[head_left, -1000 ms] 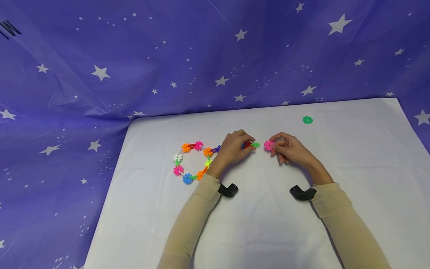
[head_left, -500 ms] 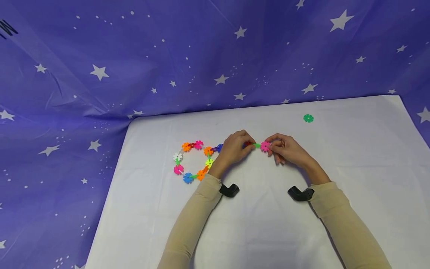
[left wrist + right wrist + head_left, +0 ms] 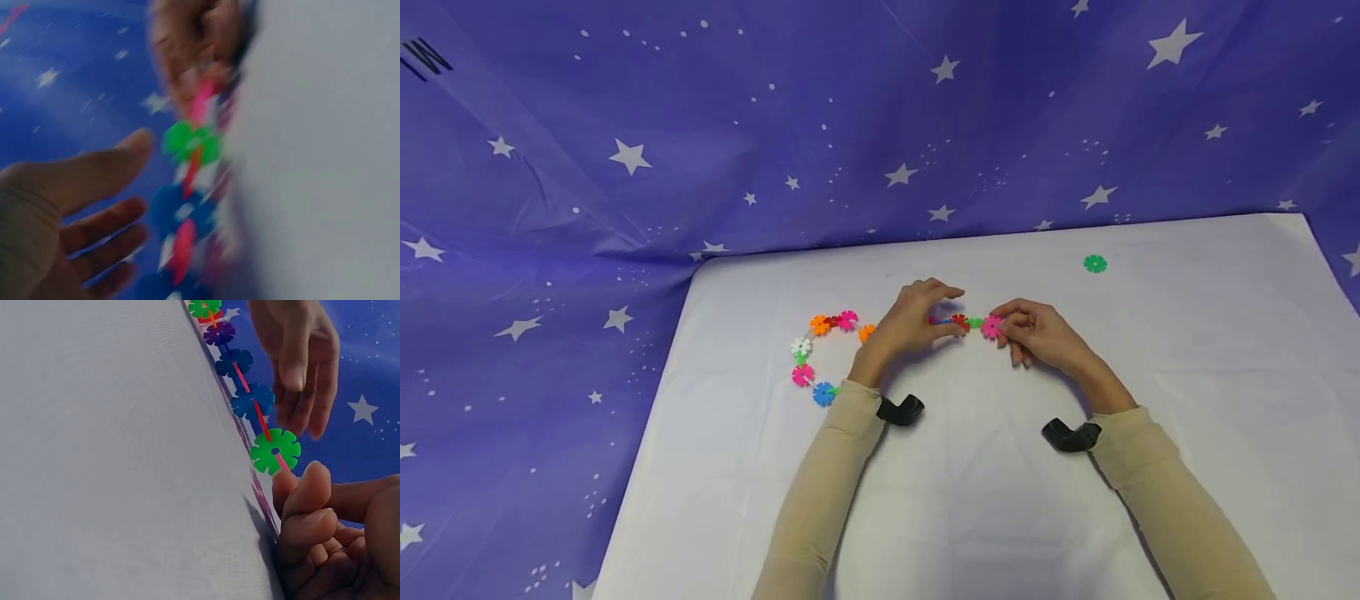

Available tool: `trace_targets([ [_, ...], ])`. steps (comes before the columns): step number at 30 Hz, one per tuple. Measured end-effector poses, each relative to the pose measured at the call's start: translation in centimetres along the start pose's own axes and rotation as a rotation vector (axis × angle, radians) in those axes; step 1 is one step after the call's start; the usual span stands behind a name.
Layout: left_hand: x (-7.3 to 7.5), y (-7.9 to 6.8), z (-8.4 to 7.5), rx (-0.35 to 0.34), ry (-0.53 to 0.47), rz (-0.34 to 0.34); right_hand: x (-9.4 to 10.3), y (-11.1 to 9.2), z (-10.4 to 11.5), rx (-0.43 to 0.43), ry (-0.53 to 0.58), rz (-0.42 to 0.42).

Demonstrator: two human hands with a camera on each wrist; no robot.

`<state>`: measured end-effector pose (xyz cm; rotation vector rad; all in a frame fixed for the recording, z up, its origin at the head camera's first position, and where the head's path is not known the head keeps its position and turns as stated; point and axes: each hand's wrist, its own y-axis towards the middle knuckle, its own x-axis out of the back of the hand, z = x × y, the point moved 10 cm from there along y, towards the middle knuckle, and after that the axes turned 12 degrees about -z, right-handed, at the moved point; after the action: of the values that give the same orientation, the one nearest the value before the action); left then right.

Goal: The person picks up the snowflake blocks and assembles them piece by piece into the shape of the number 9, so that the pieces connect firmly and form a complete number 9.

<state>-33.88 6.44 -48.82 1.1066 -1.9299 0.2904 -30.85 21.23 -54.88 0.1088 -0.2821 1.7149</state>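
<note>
My right hand (image 3: 1037,333) pinches a pink snowflake disc (image 3: 991,327) at the right end of a chain of slotted plastic discs. In the right wrist view the fingertips hide most of it. Joined to it is a light green disc (image 3: 275,452), then a red disc (image 3: 960,323) and blue discs (image 3: 253,401). My left hand (image 3: 913,318) is beside the chain, thumb and fingers spread apart. The left wrist view, blurred, shows a gap between that thumb and the green disc (image 3: 191,142). Part of the chain is hidden under the left hand.
The chain's left part curves into a ring with a white disc (image 3: 801,346), an orange disc (image 3: 820,325) and a blue disc (image 3: 824,393). A loose green disc (image 3: 1095,264) lies toward the back of the white table (image 3: 985,500). A star-patterned purple cloth (image 3: 850,125) hangs behind.
The pink disc has moved left and joined the light green disc at the chain's end. My left hand has let go of the chain and spread its fingers. The right hand keeps its pinch.
</note>
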Motion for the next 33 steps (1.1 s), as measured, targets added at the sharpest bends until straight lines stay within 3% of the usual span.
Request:
trace_targets([
  [5, 1.3, -0.3, 1.1, 0.012, -0.117, 0.053, 0.4, 0.0, 0.1, -0.009, 0.003, -0.014],
  [9, 1.6, -0.3, 1.8, 0.034, -0.176, 0.026, 0.5, -0.1, 0.1, -0.008, 0.001, -0.014],
  [19, -2.0, -0.1, 0.0, -0.025, -0.005, 0.114, 0.0, -0.1, -0.2, -0.004, -0.015, -0.005],
  [23, -2.7, 0.0, -0.6, -0.049, 0.008, 0.095, -0.3, -0.1, 0.0, 0.008, -0.022, -0.015],
  [33, -2.5, 0.2, -1.2, -0.118, -0.004, -0.003, -0.8, 0.1, 0.4, 0.035, -0.027, -0.086],
])
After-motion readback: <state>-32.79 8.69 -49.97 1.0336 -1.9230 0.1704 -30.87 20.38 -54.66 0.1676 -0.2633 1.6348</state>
